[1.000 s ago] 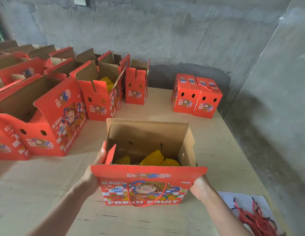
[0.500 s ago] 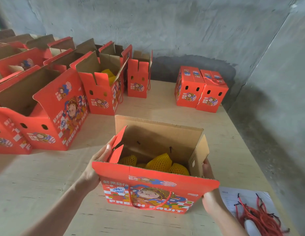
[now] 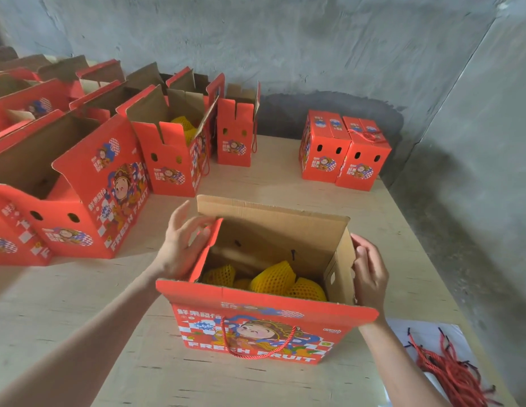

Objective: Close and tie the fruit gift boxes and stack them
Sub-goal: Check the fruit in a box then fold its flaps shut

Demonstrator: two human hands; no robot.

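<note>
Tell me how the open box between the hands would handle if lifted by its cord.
Probably heavy for its size: netted yellow fruit lies in the open box. Its corrugated walls look stiff, though the upright flaps would likely flex. The thin cord handle hangs slack, so it may dig into fingers.

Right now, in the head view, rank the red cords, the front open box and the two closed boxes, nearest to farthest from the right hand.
1. Front open box, touched by the right hand at its right flap.
2. Red cords, on the table, near right.
3. Two closed boxes, back by the wall.
</note>
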